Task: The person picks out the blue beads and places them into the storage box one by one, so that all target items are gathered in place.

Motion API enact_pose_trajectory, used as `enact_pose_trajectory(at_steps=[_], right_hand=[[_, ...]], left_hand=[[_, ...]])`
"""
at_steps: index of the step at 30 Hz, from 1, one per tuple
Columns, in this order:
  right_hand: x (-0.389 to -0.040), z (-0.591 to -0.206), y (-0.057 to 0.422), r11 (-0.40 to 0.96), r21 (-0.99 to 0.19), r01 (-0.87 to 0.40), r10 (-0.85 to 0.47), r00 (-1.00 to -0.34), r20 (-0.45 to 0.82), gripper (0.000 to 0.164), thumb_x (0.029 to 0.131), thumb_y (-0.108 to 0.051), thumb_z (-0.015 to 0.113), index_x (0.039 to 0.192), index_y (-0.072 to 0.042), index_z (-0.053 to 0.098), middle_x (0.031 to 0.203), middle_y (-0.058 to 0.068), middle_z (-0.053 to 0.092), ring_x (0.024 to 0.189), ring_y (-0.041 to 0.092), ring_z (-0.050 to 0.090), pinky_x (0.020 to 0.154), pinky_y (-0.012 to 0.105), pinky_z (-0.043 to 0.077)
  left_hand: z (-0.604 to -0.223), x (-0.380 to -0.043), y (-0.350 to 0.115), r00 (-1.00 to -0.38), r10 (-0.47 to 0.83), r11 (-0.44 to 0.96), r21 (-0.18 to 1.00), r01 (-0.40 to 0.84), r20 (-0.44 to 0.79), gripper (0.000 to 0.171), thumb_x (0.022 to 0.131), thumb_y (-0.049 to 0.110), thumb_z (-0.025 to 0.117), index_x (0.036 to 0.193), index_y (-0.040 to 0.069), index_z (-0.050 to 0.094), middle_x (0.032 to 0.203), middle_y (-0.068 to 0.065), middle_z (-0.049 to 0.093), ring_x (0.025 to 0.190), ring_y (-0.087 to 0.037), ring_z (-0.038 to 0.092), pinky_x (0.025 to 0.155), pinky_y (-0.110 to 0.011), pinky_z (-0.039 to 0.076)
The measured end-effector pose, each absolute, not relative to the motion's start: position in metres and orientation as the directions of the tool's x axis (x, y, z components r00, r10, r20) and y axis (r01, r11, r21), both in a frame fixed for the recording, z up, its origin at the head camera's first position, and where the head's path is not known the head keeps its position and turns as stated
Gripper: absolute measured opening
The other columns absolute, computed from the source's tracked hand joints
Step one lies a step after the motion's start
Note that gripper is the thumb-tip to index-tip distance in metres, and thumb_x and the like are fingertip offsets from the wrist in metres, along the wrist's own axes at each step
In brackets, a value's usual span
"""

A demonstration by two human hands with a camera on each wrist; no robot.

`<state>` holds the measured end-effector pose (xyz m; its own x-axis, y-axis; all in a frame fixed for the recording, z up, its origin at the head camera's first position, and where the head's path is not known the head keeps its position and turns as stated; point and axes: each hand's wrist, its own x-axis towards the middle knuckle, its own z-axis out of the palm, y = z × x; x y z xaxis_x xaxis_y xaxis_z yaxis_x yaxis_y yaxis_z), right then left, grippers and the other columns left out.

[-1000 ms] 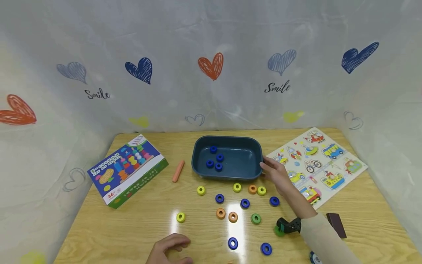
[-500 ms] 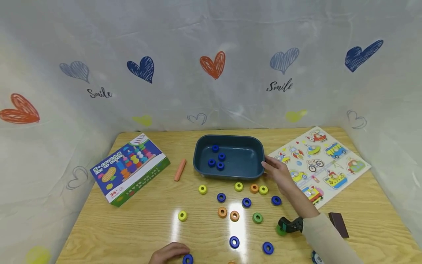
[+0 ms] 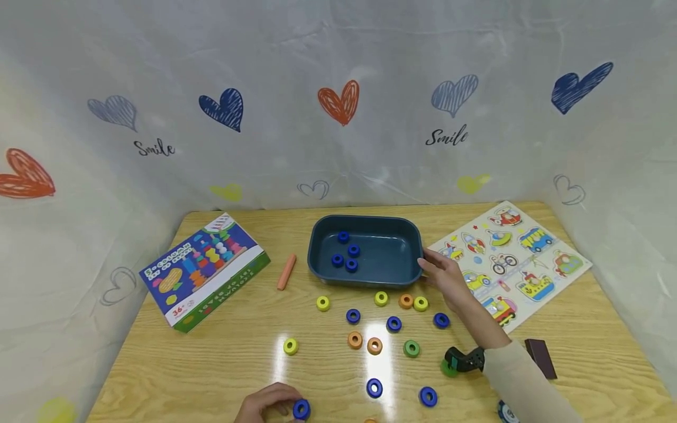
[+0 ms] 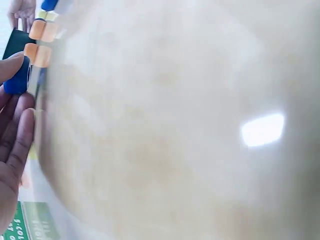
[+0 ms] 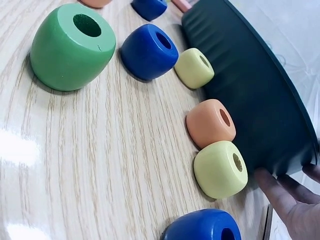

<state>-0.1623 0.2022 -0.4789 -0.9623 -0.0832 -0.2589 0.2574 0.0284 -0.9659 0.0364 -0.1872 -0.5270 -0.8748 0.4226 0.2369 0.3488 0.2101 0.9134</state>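
Note:
Near the front edge my left hand (image 3: 267,404) pinches a blue bead (image 3: 301,409) between thumb and fingers; the left wrist view shows the thumb on one side of the blue bead (image 4: 18,77). At the right end of a dark blue-green tray (image 3: 370,276), my right hand (image 3: 448,285) holds the rim, thumb on top and fingers against the outer wall. Several blue beads (image 3: 352,251) lie in the left part of the tray. In the right wrist view, fingertips of my right hand (image 5: 300,210) touch the tray's outside (image 5: 250,90).
Loose yellow, orange, green and blue beads (image 3: 394,324) lie before the tray. A toy box (image 3: 206,270) and an orange stick (image 3: 287,272) are left. A vehicle puzzle board (image 3: 508,264) and a dark brown block (image 3: 540,358) are right. A green bead (image 3: 448,368) is partly hidden by the wrist camera.
My left hand has come down onto the table and taken the blue bead, which is now tilted up slightly. My right hand stays at the tray's right end. The view shifts slightly.

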Motion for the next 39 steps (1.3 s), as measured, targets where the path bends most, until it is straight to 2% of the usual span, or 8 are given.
enact_pose_trajectory(at_steps=[6,11,16,21,23,27,30,39], right_hand=[[-0.161,-0.479,0.202,0.017,-0.963,0.268,-0.077,-0.96,-0.269,0.053,0.097,-0.021,0.05,0.143,-0.001,0.031,0.143,0.019,0.034,0.121,0.033,0.044,0.092,0.039,0.044],[-0.161,-0.479,0.2,0.001,-0.96,0.279,-0.071,-0.958,-0.278,0.053,0.097,-0.02,0.051,0.143,-0.002,0.032,0.142,0.019,0.034,0.121,0.033,0.043,0.093,0.04,0.044],[-0.161,-0.48,0.2,0.005,-0.958,0.287,-0.061,-0.956,-0.287,0.053,0.097,-0.02,0.051,0.143,-0.002,0.032,0.142,0.019,0.034,0.122,0.033,0.043,0.094,0.042,0.042],[-0.162,-0.48,0.201,0.018,-0.958,0.287,-0.06,-0.956,-0.288,0.054,0.096,-0.021,0.051,0.143,-0.003,0.032,0.142,0.019,0.035,0.121,0.033,0.044,0.094,0.042,0.042],[-0.162,-0.48,0.201,0.02,-0.958,0.287,-0.063,-0.955,-0.288,0.053,0.096,-0.021,0.051,0.143,-0.003,0.032,0.141,0.019,0.035,0.12,0.033,0.044,0.094,0.042,0.042],[-0.163,-0.48,0.2,0.02,-0.958,0.287,-0.064,-0.955,-0.288,0.052,0.096,-0.021,0.051,0.142,-0.003,0.033,0.141,0.019,0.036,0.12,0.033,0.045,0.094,0.043,0.042],[-0.163,-0.479,0.199,0.025,-0.959,0.282,-0.067,-0.957,-0.283,0.053,0.097,-0.021,0.051,0.143,-0.003,0.033,0.142,0.019,0.035,0.121,0.033,0.044,0.094,0.043,0.042],[-0.162,-0.479,0.2,0.015,-0.958,0.288,-0.059,-0.956,-0.288,0.052,0.097,-0.019,0.051,0.142,-0.003,0.033,0.142,0.019,0.035,0.12,0.032,0.045,0.094,0.041,0.043]], left_hand=[[-0.498,0.017,-0.174,-0.946,0.317,0.252,0.956,0.152,0.067,0.029,0.074,0.01,0.078,0.101,0.006,0.068,0.095,-0.001,0.065,0.077,-0.016,0.063,0.065,-0.031,0.054],[-0.481,-0.015,-0.167,-0.925,0.324,0.21,0.938,0.277,0.2,0.032,0.075,0.006,0.076,0.105,-0.001,0.065,0.099,-0.007,0.063,0.078,-0.019,0.063,0.064,-0.034,0.054],[-0.456,-0.056,-0.156,-0.91,0.343,0.198,0.928,0.314,0.234,0.028,0.075,0.002,0.075,0.102,0.002,0.067,0.099,-0.01,0.063,0.079,-0.022,0.064,0.064,-0.036,0.055],[-0.428,-0.095,-0.137,-0.891,0.369,0.229,0.904,0.362,0.264,0.029,0.073,-0.004,0.075,0.1,-0.005,0.066,0.095,-0.016,0.064,0.075,-0.028,0.063,0.065,-0.043,0.054],[-0.429,-0.113,-0.131,-0.892,0.365,0.251,0.894,0.371,0.268,0.029,0.074,0.0,0.076,0.101,-0.003,0.067,0.093,-0.012,0.064,0.075,-0.024,0.063,0.082,-0.04,0.049],[-0.436,-0.149,-0.121,-0.907,0.353,0.338,0.873,0.352,0.229,0.03,0.076,0.012,0.077,0.104,0.005,0.068,0.094,-0.002,0.063,0.078,-0.015,0.062,0.084,-0.037,0.047],[-0.438,-0.172,-0.111,-0.917,0.344,0.387,0.859,0.336,0.203,0.031,0.076,0.016,0.077,0.104,0.008,0.069,0.096,0.0,0.063,0.079,-0.012,0.061,0.068,-0.032,0.053],[-0.431,-0.213,-0.072,-0.927,0.329,0.375,0.875,0.306,0.183,0.03,0.075,0.014,0.078,0.103,0.01,0.069,0.098,-0.001,0.063,0.078,-0.013,0.063,0.064,-0.027,0.053]])
